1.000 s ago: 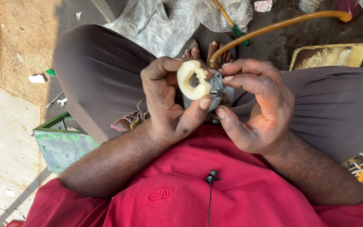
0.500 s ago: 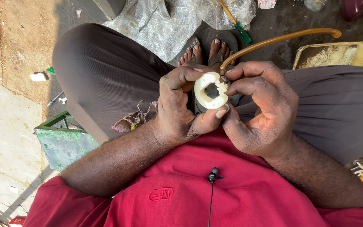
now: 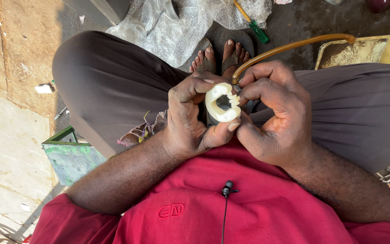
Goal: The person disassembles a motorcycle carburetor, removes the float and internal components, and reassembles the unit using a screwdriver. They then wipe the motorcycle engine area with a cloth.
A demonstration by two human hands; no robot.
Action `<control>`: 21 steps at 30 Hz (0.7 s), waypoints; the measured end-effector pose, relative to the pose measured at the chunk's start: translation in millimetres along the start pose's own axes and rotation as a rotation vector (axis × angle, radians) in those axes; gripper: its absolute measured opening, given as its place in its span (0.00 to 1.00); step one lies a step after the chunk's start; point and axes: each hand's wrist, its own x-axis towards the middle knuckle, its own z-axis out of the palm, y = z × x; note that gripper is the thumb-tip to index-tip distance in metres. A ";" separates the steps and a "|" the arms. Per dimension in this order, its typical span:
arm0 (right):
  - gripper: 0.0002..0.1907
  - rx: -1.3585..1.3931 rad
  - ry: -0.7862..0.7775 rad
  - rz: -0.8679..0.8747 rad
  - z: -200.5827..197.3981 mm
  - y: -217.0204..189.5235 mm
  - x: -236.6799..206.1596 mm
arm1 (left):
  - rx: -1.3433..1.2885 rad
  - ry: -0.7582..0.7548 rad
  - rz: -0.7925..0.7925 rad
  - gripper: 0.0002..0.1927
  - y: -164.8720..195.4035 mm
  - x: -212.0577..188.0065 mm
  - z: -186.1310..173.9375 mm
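There are two hands, the left hand and the right hand, one cream plastic ring between them, one curved orange hose far right, one green-handled screwdriver, one yellowish tray, one crumpled plastic sheet and two sandalled feet.

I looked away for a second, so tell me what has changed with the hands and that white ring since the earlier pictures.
The white plastic ring has turned: a second ago its open gap faced the right hand, now its notched edge does. The left hand thumb has shifted under the ring's lower rim. Both hands still hold the ring together over the lap; the grey part behind it and the yellow hose stayed put.
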 end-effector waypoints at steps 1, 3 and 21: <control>0.10 0.011 -0.005 0.011 -0.8 0.1 0.1 | 0.010 0.002 0.004 0.36 -0.6 0.1 1.2; 0.10 0.003 -0.017 0.016 -2.7 0.2 0.5 | 0.026 0.003 0.011 0.35 -1.4 0.6 3.0; 0.08 0.547 -0.065 0.163 1.1 12.7 -9.0 | 0.203 -0.013 -0.015 0.38 2.2 -3.3 -4.8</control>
